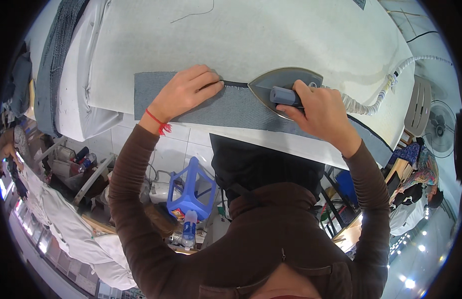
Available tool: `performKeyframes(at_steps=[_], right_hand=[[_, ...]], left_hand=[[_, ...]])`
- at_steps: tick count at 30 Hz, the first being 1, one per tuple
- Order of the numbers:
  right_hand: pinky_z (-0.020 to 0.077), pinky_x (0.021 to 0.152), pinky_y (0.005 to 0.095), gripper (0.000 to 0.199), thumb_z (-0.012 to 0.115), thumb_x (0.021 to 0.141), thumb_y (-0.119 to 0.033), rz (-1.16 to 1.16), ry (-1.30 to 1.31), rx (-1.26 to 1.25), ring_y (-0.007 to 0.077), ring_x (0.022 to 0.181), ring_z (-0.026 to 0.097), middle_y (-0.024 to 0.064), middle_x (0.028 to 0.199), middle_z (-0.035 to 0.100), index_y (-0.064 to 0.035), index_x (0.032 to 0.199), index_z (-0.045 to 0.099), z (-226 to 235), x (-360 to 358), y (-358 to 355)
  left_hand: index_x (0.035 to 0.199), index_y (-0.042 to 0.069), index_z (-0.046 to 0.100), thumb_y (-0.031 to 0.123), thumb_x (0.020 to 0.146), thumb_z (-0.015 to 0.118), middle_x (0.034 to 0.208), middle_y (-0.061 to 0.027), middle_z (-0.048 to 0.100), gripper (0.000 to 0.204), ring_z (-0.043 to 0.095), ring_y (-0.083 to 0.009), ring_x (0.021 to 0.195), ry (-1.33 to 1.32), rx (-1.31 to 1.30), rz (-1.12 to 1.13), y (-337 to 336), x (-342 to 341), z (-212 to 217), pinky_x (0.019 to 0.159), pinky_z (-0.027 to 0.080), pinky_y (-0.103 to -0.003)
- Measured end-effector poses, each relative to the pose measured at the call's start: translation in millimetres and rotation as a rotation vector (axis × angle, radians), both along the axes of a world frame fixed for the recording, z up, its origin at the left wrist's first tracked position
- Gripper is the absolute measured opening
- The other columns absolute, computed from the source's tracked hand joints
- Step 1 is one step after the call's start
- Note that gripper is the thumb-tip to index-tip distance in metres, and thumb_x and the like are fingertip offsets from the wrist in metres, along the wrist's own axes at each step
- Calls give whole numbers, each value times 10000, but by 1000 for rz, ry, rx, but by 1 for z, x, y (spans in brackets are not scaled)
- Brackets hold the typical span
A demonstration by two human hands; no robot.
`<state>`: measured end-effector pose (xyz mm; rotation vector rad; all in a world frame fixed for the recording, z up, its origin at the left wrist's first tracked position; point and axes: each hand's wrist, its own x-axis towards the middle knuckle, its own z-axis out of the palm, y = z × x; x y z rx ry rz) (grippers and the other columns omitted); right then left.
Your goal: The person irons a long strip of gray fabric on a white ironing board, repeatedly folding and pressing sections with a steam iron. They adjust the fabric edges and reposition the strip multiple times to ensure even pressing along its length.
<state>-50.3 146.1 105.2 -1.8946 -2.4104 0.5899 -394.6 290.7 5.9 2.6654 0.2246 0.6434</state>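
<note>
A long grey-blue fabric strip point(226, 107) lies along the near edge of the white padded ironing table point(156, 45), with a dark band along its far edge. My left hand point(192, 88) rests on the strip, its thumb and fingertips pinching the folded dark edge. In my right hand point(323, 107) is the handle of a steam iron point(271, 87). The iron sits on the strip with its pointed tip toward my left hand, touching the dark band. A wrapped hose point(363, 105) runs from the iron to the right.
More grey-blue fabric point(59, 65) hangs over the table's left end. A loose thread point(193, 16) lies at the far side. Below the table stand a blue plastic stool point(191, 197) and a water bottle point(189, 230). A fan point(440, 128) and a chair back point(418, 105) are at the right.
</note>
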Motion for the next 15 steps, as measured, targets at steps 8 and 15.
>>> performKeyframes(at_steps=[8,15], right_hand=[[543,536,452,542,803,1064,-595,37,-34,21,359,549,704,123,633,684,-85,985,637,-2,-12,10],[544,531,443,556,781,1073,-610,29,-30,69,351,531,693,113,611,668,-82,963,649,-4,-5,4]], left_hand=[[1142,-3,816,-34,767,842,1173,-125,751,377,731,-330,1101,-29,-72,-9,1,0,-8,944,646,-441],[1088,5,805,-29,748,810,1130,-90,738,342,710,-289,1069,-79,-20,17,-2,5,-7,895,634,-425]])
